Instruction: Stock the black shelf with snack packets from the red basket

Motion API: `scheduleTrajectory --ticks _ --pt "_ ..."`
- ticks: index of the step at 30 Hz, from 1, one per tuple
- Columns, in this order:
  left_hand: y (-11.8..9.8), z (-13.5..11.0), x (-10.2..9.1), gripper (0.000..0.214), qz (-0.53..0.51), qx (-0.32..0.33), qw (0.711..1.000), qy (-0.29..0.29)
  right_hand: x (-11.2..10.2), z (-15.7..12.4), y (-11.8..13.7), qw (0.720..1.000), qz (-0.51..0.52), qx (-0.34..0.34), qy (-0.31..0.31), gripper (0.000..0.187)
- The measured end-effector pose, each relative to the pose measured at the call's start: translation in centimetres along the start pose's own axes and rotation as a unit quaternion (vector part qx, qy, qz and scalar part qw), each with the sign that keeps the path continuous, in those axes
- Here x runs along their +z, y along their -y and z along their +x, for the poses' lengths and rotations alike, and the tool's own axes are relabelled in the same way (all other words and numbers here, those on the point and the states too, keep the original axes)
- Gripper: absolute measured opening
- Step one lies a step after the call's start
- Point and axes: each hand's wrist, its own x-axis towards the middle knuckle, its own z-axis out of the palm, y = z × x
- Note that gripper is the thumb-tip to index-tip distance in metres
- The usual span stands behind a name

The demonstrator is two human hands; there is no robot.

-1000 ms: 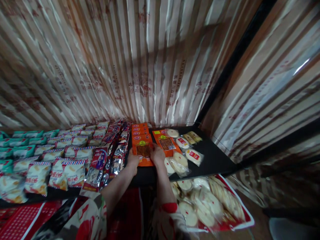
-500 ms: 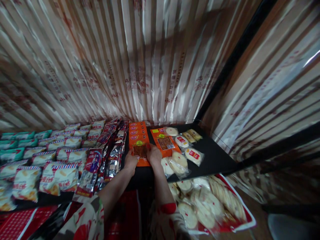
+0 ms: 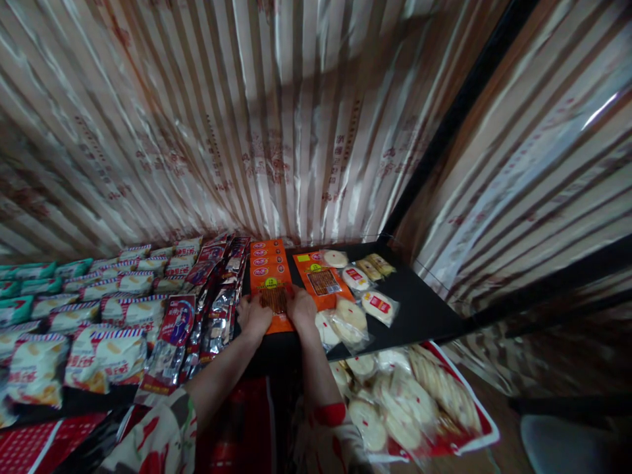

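Observation:
Both of my hands rest on the nearest packet of an overlapping row of orange snack packets on a black shelf. My left hand grips the packet's left edge, fingers curled over it. My right hand holds its right edge the same way. A second orange packet lies just to the right. Clear-wrapped round rice cakes lie beside my right hand.
Left of the orange row stand rows of dark red and silver packets, then white snack bags and green packets. A large red-edged bag of rice cakes hangs below the shelf's front. Striped shiny wrapping covers the wall behind.
Both hands stay on the front orange packet and have slid it slightly left and back, closer to the row. The view has shifted a little to the right.

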Motion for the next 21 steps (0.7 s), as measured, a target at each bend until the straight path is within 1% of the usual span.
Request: scheduleTrajectory --ticks 2,5,7,9,12,15,21 --pt "-1.1 0.1 -0.5 0.05 0.054 0.018 0.998 0.015 0.0 0.0 0.0 1.0 -0.002 0.0 0.003 0.035" --pt "-2.1 0.9 -0.5 0.058 0.098 0.073 0.992 0.038 -0.1 0.0 0.0 1.0 -0.001 0.006 0.008 0.037" --pt "-2.2 1.7 -0.1 0.062 0.11 0.103 0.988 0.039 -0.3 -0.1 0.2 1.0 0.002 0.006 0.006 0.039" --pt "-1.9 2.4 0.6 0.061 0.118 0.122 0.984 0.045 -0.5 -0.3 0.3 1.0 0.002 0.002 0.004 0.04" --pt "-1.4 3.2 1.5 0.057 0.145 0.131 0.979 0.063 -0.3 -0.4 0.3 1.0 -0.005 0.001 0.002 0.039" --pt "-1.2 3.4 2.0 0.056 0.168 0.135 0.975 0.058 0.2 -0.4 0.1 1.0 -0.008 0.003 -0.008 0.039" --pt "-1.4 3.1 1.8 0.054 0.185 0.135 0.972 0.052 0.3 -0.7 0.2 0.998 -0.003 -0.016 -0.059 0.038"
